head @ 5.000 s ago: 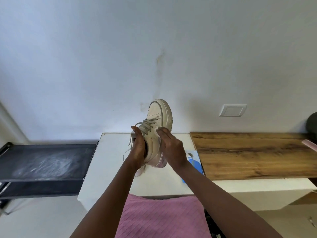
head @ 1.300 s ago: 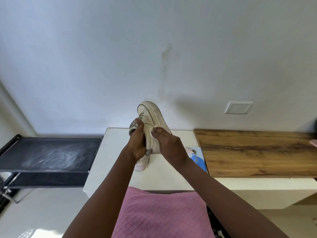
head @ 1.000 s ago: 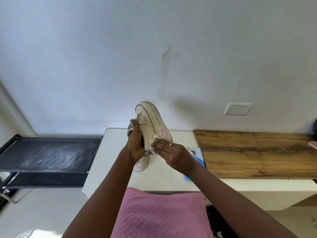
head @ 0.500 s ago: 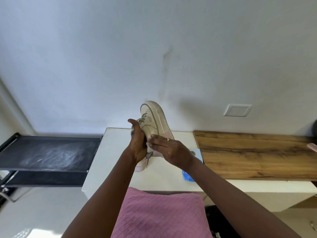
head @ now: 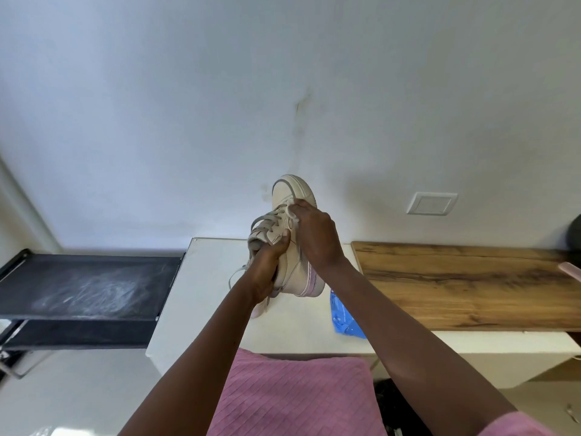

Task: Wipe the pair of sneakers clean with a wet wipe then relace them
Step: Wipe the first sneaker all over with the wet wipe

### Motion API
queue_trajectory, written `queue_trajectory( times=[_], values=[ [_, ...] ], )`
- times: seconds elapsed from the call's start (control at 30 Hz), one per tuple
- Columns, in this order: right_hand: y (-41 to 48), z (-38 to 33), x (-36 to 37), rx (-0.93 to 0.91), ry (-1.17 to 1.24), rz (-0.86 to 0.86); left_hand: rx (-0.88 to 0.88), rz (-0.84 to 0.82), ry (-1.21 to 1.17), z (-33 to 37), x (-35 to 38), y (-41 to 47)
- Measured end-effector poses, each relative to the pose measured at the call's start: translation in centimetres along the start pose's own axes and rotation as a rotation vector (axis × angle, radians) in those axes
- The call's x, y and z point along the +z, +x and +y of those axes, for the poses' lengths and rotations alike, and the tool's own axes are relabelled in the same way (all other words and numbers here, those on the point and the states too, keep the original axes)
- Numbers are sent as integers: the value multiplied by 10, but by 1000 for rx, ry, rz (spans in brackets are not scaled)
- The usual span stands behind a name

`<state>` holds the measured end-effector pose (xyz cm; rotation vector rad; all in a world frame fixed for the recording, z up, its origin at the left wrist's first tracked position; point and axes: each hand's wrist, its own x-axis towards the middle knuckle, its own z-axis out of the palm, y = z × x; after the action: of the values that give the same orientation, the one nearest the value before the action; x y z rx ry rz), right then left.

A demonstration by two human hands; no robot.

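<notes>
Cream sneaker (head: 294, 269) toe toward 12 o'clock, left hand (head: 266, 272) gripping its collar at 7 o'clock, right hand (head: 317, 239) pinching wet wipe (head: 291, 213) against upper at 1 o'clock.

bright even daylight, soft shadows, wide-angle bowing

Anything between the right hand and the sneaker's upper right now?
Only the wet wipe, pressed under the right hand against the sneaker beside the laces. The left hand grips the collar end, clear of it.
</notes>
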<state>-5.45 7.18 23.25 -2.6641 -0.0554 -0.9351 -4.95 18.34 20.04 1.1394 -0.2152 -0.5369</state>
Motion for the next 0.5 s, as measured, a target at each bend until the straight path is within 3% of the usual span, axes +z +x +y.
queue_trajectory(
  times=[0.5],
  values=[
    [-72, -2, 24, -150, -82, 126, -11, 0, -56, 6, -8, 5]
  ],
)
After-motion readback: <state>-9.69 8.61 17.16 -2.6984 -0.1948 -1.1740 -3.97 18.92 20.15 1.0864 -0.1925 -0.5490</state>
